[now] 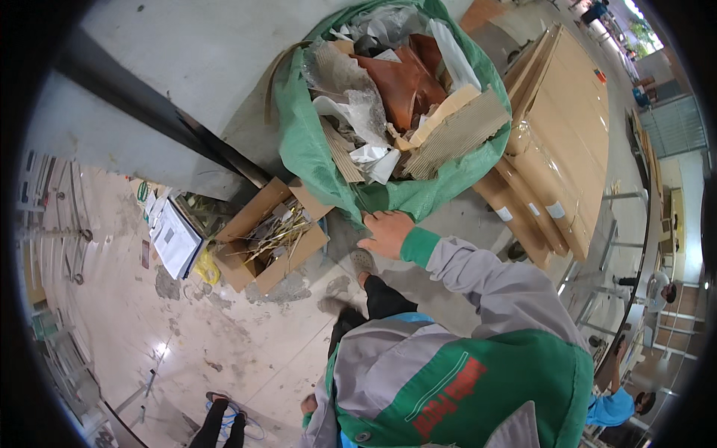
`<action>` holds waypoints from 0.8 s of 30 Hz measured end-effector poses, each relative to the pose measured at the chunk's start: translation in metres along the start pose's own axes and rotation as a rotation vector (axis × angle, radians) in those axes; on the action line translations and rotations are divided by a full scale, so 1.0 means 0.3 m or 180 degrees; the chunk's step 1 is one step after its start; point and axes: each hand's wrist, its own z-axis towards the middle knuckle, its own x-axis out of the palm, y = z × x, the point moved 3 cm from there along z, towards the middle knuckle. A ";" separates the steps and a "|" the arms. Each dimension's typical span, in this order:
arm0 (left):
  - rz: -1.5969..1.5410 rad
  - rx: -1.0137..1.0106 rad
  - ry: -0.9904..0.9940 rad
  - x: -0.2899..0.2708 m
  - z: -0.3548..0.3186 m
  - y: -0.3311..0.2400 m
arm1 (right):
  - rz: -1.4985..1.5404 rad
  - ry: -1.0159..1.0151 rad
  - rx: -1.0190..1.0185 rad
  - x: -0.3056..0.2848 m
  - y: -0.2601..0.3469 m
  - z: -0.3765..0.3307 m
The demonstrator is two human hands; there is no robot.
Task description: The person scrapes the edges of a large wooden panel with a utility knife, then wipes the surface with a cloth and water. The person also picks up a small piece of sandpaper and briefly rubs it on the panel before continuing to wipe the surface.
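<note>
In the head view, your right hand [386, 233] rests on the near rim of the big green sack [314, 149], which stands open on the concrete floor [246, 343] just ahead of your foot. The sack is stuffed to the brim: corrugated cardboard pieces [457, 134], a brown sheet of leathery material [399, 78], bubble wrap [358, 108] and crumpled white paper [377, 160]. Its mouth opens upward and toward you, with its long axis running away from you toward the top of the picture. To the left of the sack, just beside it, sits an open cardboard box [261, 239] holding thin sticks and scraps, and left of that lies a stack of papers [175, 239]. Your right arm reaches forward from the lower right in a grey sleeve with a green cuff, palm down; your fingers lie close together and curl over the sack's edge, gripping the fabric. Of your left hand [308, 404], only a small part shows low in the frame, and you cannot tell how its fingers stand. Right of the sack, long cardboard-wrapped flat packs [567, 127] lie stacked.
</note>
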 end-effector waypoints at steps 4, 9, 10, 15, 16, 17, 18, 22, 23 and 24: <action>-0.1487 -0.1038 -0.0020 -0.236 0.305 0.042 | 0.0429 0.0094 0.0196 -0.108 -0.005 0.066; -0.1452 -0.0783 -0.0458 -0.493 0.746 -0.087 | 0.0745 -0.0042 0.0124 -0.355 0.002 0.103; -0.1520 -0.0843 -0.0366 -0.536 0.819 -0.119 | 0.0977 -0.0225 0.0138 -0.410 -0.025 0.114; -0.1733 -0.0830 -0.0114 -0.703 1.067 -0.249 | 0.1604 -0.1968 0.1206 -0.686 -0.317 0.259; -0.1767 -0.0650 -0.0168 -0.729 1.086 -0.264 | 0.1534 -0.2024 0.1470 -0.733 -0.386 0.316; -0.1628 -0.0585 -0.0188 -0.749 1.102 -0.273 | 0.1306 -0.2276 0.1471 -0.773 -0.435 0.377; -0.1486 -0.0533 -0.0209 -0.766 1.103 -0.274 | 0.1094 -0.2643 0.1365 -0.805 -0.473 0.439; -0.1660 -0.0971 -0.0338 -0.758 1.052 -0.240 | -0.0786 -0.3895 0.0794 -0.855 -0.501 0.673; -0.1478 -0.1048 -0.0397 -0.746 1.024 -0.226 | -0.0991 -0.2598 0.0740 -0.816 -0.503 0.743; -0.1976 -0.1591 -0.0449 -0.713 0.998 -0.206 | -0.1047 -0.1108 0.0850 -0.754 -0.511 0.795</action>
